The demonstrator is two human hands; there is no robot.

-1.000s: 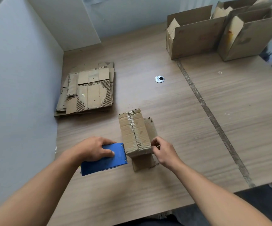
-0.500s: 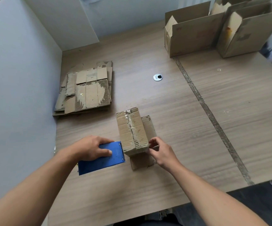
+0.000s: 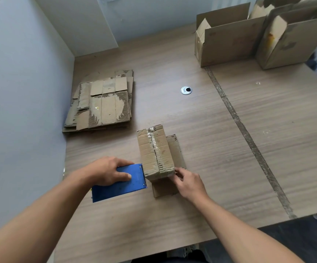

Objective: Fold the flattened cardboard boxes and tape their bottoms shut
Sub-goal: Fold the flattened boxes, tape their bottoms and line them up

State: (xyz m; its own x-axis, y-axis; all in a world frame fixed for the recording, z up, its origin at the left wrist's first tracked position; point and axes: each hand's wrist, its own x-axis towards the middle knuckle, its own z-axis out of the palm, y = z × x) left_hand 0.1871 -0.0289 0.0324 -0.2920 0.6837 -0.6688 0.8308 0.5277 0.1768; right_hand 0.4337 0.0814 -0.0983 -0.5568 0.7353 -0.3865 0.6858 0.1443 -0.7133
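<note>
A small folded cardboard box (image 3: pixel 154 151) stands upside down on the wooden table (image 3: pixel 229 149), clear tape running along its bottom seam. My left hand (image 3: pixel 106 172) grips a blue tape dispenser (image 3: pixel 124 184) whose front edge touches the box's near left corner. My right hand (image 3: pixel 188 182) is at the box's near right corner, fingers curled against the taped edge. A loose flap (image 3: pixel 174 149) of the box sticks out to the right. A stack of flattened boxes (image 3: pixel 102 102) lies at the left by the wall.
Two large open cardboard boxes (image 3: pixel 228 40) (image 3: pixel 294 38) stand at the far right. A metal cable grommet (image 3: pixel 186 90) sits in the table's middle. A dark seam (image 3: pixel 248 141) runs across the table. A grey wall (image 3: pixel 21 92) borders the left side.
The view has shifted slightly. My right hand has slid down from the box's side to its near right corner. The dispenser stays against the box.
</note>
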